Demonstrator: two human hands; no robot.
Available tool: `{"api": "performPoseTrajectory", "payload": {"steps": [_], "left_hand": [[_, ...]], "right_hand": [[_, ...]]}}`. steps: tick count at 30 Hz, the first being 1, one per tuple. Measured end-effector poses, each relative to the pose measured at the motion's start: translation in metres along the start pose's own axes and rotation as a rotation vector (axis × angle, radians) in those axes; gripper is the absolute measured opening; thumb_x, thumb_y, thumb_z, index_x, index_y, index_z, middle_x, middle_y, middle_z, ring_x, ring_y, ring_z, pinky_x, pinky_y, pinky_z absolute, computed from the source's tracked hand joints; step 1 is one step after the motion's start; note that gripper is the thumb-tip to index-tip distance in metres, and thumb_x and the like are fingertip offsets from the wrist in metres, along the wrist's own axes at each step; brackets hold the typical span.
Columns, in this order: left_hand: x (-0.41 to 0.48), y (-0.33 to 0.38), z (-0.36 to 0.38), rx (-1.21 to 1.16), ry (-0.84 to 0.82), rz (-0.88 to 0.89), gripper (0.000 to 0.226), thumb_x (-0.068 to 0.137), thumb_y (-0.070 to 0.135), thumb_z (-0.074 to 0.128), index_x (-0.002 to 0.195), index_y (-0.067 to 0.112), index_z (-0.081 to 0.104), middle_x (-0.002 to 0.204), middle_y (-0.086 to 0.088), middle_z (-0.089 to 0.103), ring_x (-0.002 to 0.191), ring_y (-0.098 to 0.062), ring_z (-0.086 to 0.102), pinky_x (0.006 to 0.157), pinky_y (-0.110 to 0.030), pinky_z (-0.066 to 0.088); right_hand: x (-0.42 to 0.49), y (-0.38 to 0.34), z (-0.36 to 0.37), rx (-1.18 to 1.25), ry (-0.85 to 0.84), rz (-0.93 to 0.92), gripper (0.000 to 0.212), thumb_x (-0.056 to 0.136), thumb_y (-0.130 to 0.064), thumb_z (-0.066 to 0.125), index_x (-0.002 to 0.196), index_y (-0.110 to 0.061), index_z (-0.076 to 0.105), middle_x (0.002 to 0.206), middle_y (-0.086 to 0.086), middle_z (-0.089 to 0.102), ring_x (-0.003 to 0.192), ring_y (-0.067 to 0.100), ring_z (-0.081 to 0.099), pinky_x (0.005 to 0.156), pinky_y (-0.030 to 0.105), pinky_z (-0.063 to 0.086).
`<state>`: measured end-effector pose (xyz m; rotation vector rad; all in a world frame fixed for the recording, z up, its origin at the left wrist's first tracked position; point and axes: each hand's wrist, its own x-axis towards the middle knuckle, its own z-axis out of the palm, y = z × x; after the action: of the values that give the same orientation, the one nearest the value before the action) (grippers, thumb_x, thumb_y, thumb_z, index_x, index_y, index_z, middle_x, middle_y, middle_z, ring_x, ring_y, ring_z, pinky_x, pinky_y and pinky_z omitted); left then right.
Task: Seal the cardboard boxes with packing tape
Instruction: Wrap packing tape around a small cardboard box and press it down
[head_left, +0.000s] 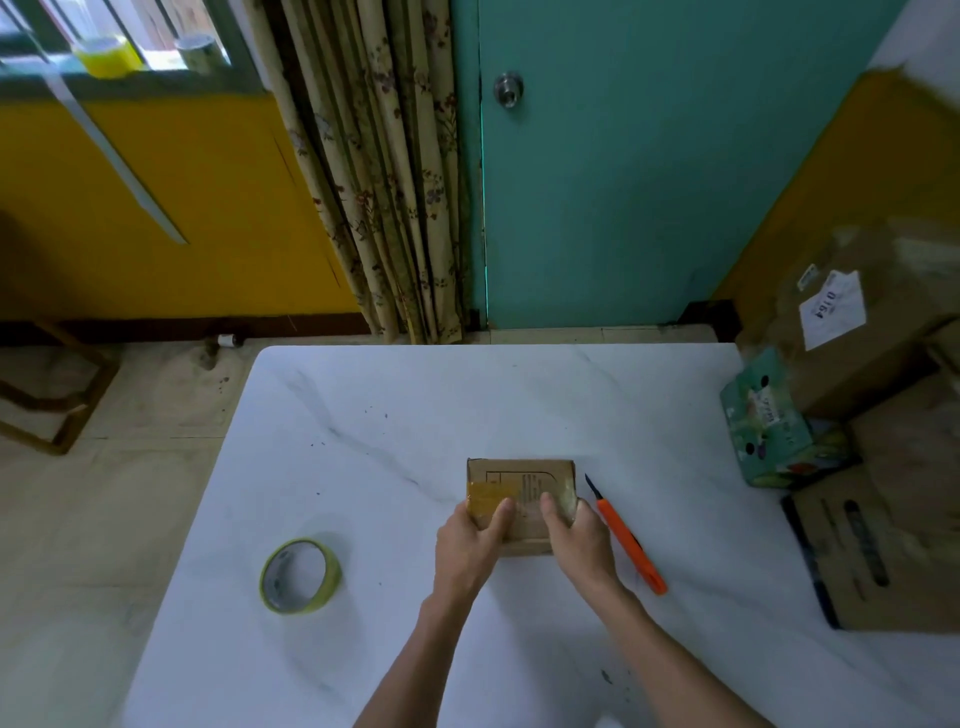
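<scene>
A small cardboard box lies flat on the white marble table, with a band of yellowish tape across its top. My left hand grips its near left side, thumb pressed on the tape. My right hand grips its near right side, thumb on top. A roll of yellow packing tape lies flat on the table to the left, apart from my hands. An orange utility knife with its blade out lies just right of the box.
Several large cardboard boxes and a green printed carton are stacked at the table's right edge. A teal door, a curtain and a yellow wall stand behind. A wooden frame rests on the floor at the left.
</scene>
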<state>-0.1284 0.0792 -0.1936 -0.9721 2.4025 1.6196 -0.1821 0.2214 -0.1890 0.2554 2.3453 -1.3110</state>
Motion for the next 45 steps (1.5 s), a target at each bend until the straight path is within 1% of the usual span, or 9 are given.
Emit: {"api": "performPoseTrajectory", "payload": {"steps": [5,7,11,14,21,25,32,38,45], "left_hand": [[-0.004,0.008,-0.008,0.084,0.021,-0.016,0.041,0.102,0.053,0.046,0.088,0.020,0.067,0.080,0.010,0.066,0.074,-0.006,0.062,0.054,-0.010,0.039],[-0.005,0.008,-0.009,0.052,-0.006,-0.049,0.045,0.102,0.055,0.044,0.091,0.018,0.069,0.084,0.007,0.069,0.077,-0.007,0.063,0.058,-0.011,0.044],[-0.005,0.011,-0.009,-0.127,-0.007,-0.107,0.068,0.085,0.080,0.046,0.088,0.019,0.075,0.084,0.001,0.076,0.083,-0.019,0.071,0.080,-0.044,0.060],[-0.011,0.038,-0.010,-0.284,0.010,-0.054,0.059,0.086,0.075,0.055,0.085,0.021,0.077,0.079,0.003,0.077,0.084,-0.021,0.071,0.079,-0.048,0.057],[-0.020,0.096,-0.007,-0.455,-0.072,0.172,0.048,0.094,0.073,0.039,0.116,0.037,0.063,0.118,0.004,0.065,0.115,-0.017,0.059,0.103,-0.041,0.048],[-0.028,0.113,-0.012,-0.466,-0.062,0.254,0.042,0.096,0.067,0.042,0.119,0.038,0.062,0.114,0.010,0.068,0.115,-0.018,0.061,0.099,-0.041,0.050],[-0.039,0.184,0.000,-0.383,-0.143,0.451,0.081,0.066,0.100,0.035,0.123,0.048,0.060,0.118,0.015,0.067,0.109,-0.012,0.063,0.089,-0.033,0.051],[-0.056,0.199,0.062,-0.334,-0.331,0.448,0.063,0.079,0.084,0.042,0.123,0.044,0.063,0.114,0.013,0.071,0.104,-0.010,0.067,0.089,-0.037,0.055],[-0.049,0.185,0.152,-0.161,-0.566,0.370,0.031,0.104,0.046,0.050,0.125,0.028,0.065,0.117,0.005,0.073,0.107,-0.014,0.068,0.093,-0.034,0.055]], "right_hand": [[0.004,0.003,0.001,-0.088,0.040,-0.005,0.044,0.103,-0.044,0.037,0.085,-0.011,0.061,0.074,0.002,0.062,0.072,0.018,0.061,0.064,0.035,0.051],[0.001,-0.003,-0.004,-0.039,0.036,-0.006,0.042,0.104,-0.041,0.038,0.076,-0.016,0.057,0.068,-0.003,0.058,0.064,0.010,0.056,0.056,0.025,0.047],[-0.015,-0.018,-0.024,0.108,0.067,-0.156,0.030,0.102,-0.030,0.051,0.076,-0.018,0.059,0.061,-0.009,0.055,0.056,0.000,0.051,0.051,0.014,0.037],[-0.021,-0.031,-0.042,0.245,0.156,-0.239,0.006,0.094,-0.027,0.066,0.097,-0.023,0.070,0.086,-0.011,0.071,0.079,-0.002,0.065,0.065,0.011,0.047],[-0.026,-0.060,-0.075,0.411,0.069,-0.312,0.046,0.084,-0.059,0.058,0.128,-0.047,0.056,0.120,-0.021,0.065,0.108,0.002,0.063,0.087,0.025,0.057],[-0.038,-0.079,-0.086,0.404,0.115,-0.429,0.049,0.081,-0.060,0.063,0.128,-0.051,0.051,0.122,-0.024,0.062,0.111,0.001,0.062,0.087,0.025,0.057],[-0.060,-0.097,-0.153,0.408,0.306,-0.569,0.075,0.069,-0.062,0.074,0.138,-0.049,0.044,0.127,-0.031,0.046,0.126,0.001,0.046,0.095,0.021,0.051],[-0.075,-0.052,-0.195,0.529,0.446,-0.492,0.064,0.076,-0.058,0.075,0.134,-0.046,0.050,0.132,-0.015,0.058,0.120,0.006,0.057,0.091,0.029,0.056],[-0.080,0.042,-0.206,0.584,0.650,-0.126,0.060,0.075,-0.063,0.073,0.128,-0.044,0.053,0.125,-0.018,0.061,0.111,-0.001,0.059,0.092,0.036,0.056]]}}
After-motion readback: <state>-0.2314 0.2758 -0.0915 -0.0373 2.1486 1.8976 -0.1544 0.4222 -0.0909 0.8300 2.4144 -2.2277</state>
